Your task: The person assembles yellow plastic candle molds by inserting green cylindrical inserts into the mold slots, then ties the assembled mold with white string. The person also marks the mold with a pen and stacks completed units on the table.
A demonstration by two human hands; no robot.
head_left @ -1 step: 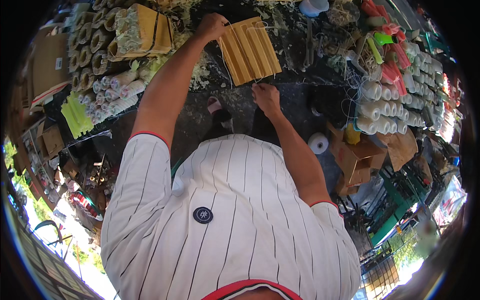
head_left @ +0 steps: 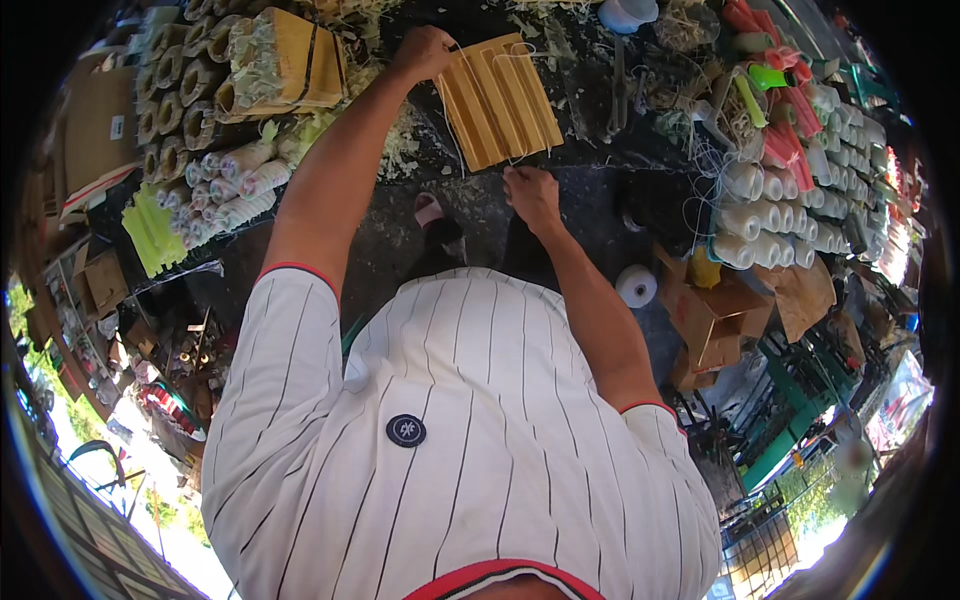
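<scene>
From my remote seat I saw the left hand (head_left: 425,52) clenched on the top-left corner of a bundle of yellow-tan sticks (head_left: 498,100), which lay on the dark counter (head_left: 590,130) at about twelve o'clock in the view. That grip seemed meant to pin the bundle flat so it could not slide. The right hand (head_left: 532,195) sat just below the bundle's lower edge, fingers pinched together; I judged it held the thin pale string (head_left: 520,60) that looped across the sticks, though the strand was too fine for me to be sure of it at the fingers. The string lay across the bundle's width, likely so the sticks stayed together as one pack.

At ten o'clock, wrapped rolls (head_left: 235,185) were stacked on their sides, beside a tied tan bundle (head_left: 290,60). At two to three o'clock, white thread spools (head_left: 770,215) stood in rows within arm's reach. A single white roll (head_left: 636,286) sat near an open cardboard box (head_left: 715,320) at four o'clock.
</scene>
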